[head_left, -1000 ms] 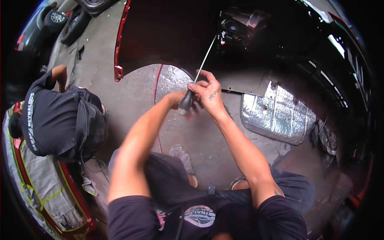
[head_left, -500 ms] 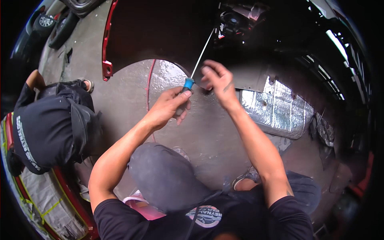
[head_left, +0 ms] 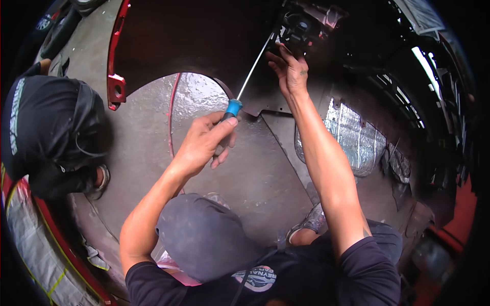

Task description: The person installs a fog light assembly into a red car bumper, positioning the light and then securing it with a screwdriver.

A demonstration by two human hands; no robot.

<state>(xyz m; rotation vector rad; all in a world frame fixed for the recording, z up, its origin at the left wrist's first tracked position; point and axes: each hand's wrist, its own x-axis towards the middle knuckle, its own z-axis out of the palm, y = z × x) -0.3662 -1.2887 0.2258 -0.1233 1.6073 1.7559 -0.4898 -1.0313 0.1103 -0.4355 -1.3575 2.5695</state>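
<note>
One screwdriver stays gripped in the left hand; the right hand, grasp unclear, has moved farther forward.

Beyond the grip, the tip of the screwdriver is lost in shadow. The left hand covers part of the handle; farther left, the frame cuts off a co-worker.

Vehicle-body workshop, as indicated by a dark, red-edged body panel, a long-shafted hand tool, taped masking sheeting over red bodywork, a tire, and a red hose on the grey floor.
</note>
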